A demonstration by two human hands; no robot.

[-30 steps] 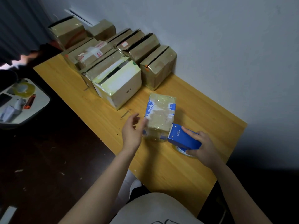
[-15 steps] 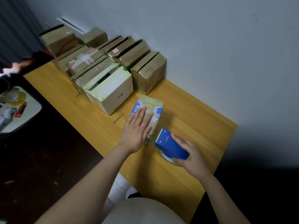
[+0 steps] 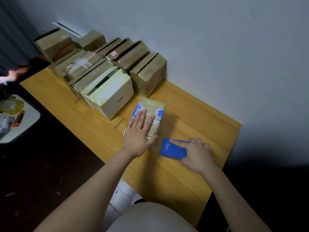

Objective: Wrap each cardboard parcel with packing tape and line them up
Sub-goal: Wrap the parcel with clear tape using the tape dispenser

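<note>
**A:** Whereabouts of the parcel being wrapped?

**B:** Lies flat on the wooden table [image 3: 192, 124], near its middle, just in front of the lined-up boxes. A small tape-wrapped parcel [image 3: 156, 106], glossy, with blue-and-white print showing through the tape.

**A:** And the left hand?

**B:** Left hand [image 3: 139, 131] palm down on top of that parcel. Fingers straight and close together, pressing rather than gripping.

**A:** The right?

**B:** Right hand [image 3: 197, 154] curled around a blue tape dispenser [image 3: 172, 148], index finger stretched along its top. Rests on the table just beside the parcel's near end.

**A:** Anything boxed up behind?

**B:** Brown cardboard parcels [image 3: 150, 71] in two rows against the grey wall [image 3: 217, 47]. All closed and shiny with tape, contents hidden. At the near end of the front row, a pale yellow-white box [image 3: 113, 96], also taped, with a dark slit along its top. Impossible to tell what sits inside.

**A:** Off the table?

**B:** To the left, a white rounded surface [image 3: 28, 121]. Holds a roll of yellowish clear tape [image 3: 11, 106], a small orange-and-black item [image 3: 19, 118] too blurred to name, and some white bits.
</note>
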